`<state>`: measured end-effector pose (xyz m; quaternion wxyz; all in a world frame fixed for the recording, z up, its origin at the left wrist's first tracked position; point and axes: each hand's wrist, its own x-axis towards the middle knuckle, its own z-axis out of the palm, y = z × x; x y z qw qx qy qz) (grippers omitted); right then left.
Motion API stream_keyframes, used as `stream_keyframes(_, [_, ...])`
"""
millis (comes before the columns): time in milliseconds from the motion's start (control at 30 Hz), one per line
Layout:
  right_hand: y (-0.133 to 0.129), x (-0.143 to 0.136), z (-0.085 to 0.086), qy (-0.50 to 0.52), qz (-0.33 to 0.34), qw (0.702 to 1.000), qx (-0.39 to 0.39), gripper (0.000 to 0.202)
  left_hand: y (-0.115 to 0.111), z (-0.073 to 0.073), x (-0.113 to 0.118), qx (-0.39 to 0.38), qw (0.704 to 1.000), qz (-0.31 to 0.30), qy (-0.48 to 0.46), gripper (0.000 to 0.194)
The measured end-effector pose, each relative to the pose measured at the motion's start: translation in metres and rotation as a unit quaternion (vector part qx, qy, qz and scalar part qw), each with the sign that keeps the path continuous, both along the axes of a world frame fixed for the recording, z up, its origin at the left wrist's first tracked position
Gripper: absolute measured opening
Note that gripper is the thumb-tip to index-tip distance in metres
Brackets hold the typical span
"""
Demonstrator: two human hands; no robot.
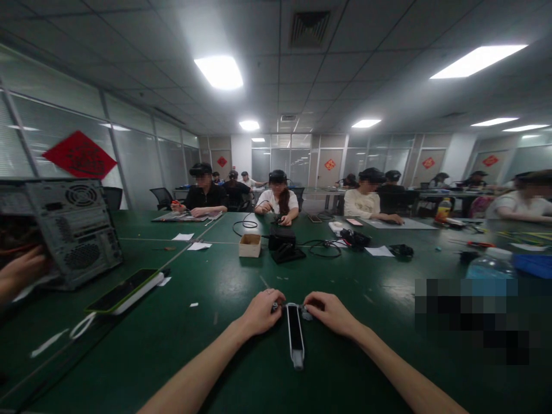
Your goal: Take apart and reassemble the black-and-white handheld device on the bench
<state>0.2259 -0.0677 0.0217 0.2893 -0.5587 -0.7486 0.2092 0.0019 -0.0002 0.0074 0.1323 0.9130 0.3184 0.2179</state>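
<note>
On the green table [233, 374] lies a slim device [295, 336] with a dark face and a pale frame, its long side pointing toward me. My left hand [263, 310] has its fingers curled round a small grey part at the device's far left corner. At the far right corner, my right hand [330, 311] pinches another small grey part [306, 313] between thumb and fingers. Both parts are partly hidden by my fingers, and their shape is hard to make out.
A small box [250, 245] and a black device [282, 237] with cables stand ahead. At left are a phone on a white block [138, 296] and a computer case [80, 230], with another person's hand [23, 273] inside. A bottle [490, 267] stands right.
</note>
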Motion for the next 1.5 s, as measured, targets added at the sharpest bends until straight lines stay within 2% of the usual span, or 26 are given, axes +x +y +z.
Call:
stream_keyframes(300, [-0.0017,-0.0027,0.0027,0.032,-0.028,0.998,-0.034,0.018,-0.0036,0.0050,-0.0007,-0.008,1.000,-0.002,0.003,0.021])
stream_keyframes(533, [0.0010,-0.0022,-0.0038,0.036,-0.019,0.999,-0.017,0.018,-0.0061,0.0085,-0.0004,-0.010,1.000,0.001,0.006,0.021])
stream_keyframes(1067, [-0.0029,-0.0074,0.0038,0.024,-0.025,0.999,-0.008,0.018,-0.0019,0.0022,0.0009,0.008,1.000,-0.003,-0.002,0.022])
stream_keyframes(1333, [0.0015,-0.0030,-0.0047,0.003,-0.026,1.000,-0.001,0.022,-0.0047,0.0064,0.0003,0.000,1.000,0.005,0.002,0.022])
stream_keyframes(1500, [0.0006,-0.0043,-0.0025,-0.010,-0.035,0.999,-0.002,0.023,-0.0055,0.0077,0.0004,-0.006,1.000,0.005,0.004,0.023])
